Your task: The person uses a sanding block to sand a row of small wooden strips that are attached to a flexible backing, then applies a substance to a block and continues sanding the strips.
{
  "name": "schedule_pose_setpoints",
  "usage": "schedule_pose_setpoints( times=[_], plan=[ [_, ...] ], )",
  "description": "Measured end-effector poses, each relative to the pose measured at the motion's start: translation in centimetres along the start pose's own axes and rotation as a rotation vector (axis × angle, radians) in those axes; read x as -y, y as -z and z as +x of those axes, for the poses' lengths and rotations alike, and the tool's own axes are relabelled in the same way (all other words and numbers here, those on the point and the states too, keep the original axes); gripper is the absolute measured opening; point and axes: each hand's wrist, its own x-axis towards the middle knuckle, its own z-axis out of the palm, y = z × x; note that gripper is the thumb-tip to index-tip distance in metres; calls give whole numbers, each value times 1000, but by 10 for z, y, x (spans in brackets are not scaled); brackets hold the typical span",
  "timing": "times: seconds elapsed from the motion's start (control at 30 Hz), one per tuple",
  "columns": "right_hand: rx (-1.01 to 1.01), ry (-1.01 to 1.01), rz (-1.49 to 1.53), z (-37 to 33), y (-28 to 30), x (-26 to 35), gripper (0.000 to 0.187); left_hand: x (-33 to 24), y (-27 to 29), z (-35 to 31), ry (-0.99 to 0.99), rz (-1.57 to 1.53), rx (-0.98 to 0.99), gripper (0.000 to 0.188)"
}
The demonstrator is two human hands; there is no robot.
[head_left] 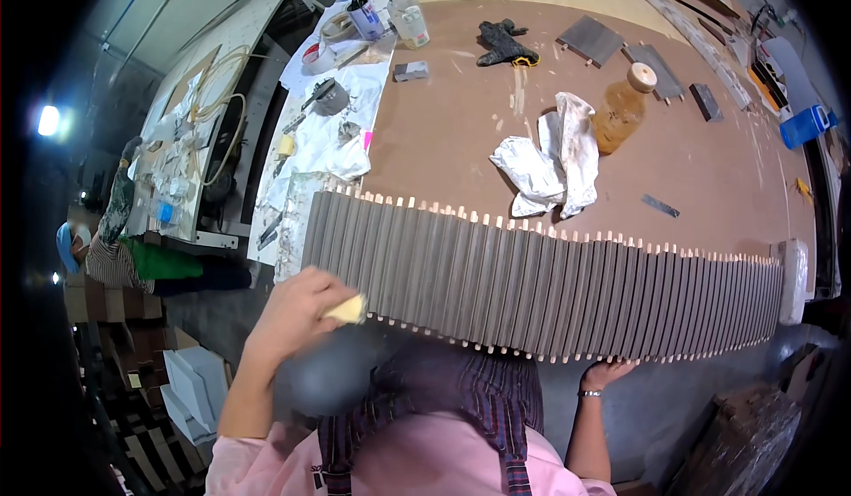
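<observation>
A long row of dark grey wooden slats (pixel 532 283) lies side by side across the near part of the table, with light dowel pegs sticking out at both ends. My left hand (pixel 300 308) is closed around a small pale yellow sponge (pixel 347 310), at the near edge of the row's left end. Some blur shows along the left wrist. Below the row's near edge, right of the middle, my right hand (pixel 605 374) touches the peg ends with its fingers stretched out. The slats partly hide those fingertips.
Beyond the row lie crumpled white cloths (pixel 550 164), a bottle of amber liquid (pixel 623 110), a black glove (pixel 505 44) and grey wooden blocks (pixel 591 40). A grey-stained cup (pixel 331 97) stands left. A wrapped white block (pixel 792 281) borders the right end. Another person (pixel 115 261) is at far left.
</observation>
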Motion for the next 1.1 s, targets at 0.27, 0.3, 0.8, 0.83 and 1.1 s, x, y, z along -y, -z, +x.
schedule_pose_setpoints(
  times=[0.27, 0.3, 0.8, 0.83, 1.1],
  plan=[
    [122, -313, 182, -12, 3, -9, 66, 2, 3, 59, 56, -26, -384, 45],
    [119, -218, 124, -10, -1, 0, 69, 5, -2, 59, 57, 9, -333, 45],
    [177, 197, -202, 1, 4, -1, 51, -56, -8, 61, -113, -209, -310, 44],
    [172, 168, -192, 1, 1, 9, 56, -67, -13, 72, -211, -212, -335, 47],
    [180, 102, -111, 4, -7, 30, 66, -131, -59, 142, -469, -71, -226, 45]
  ],
)
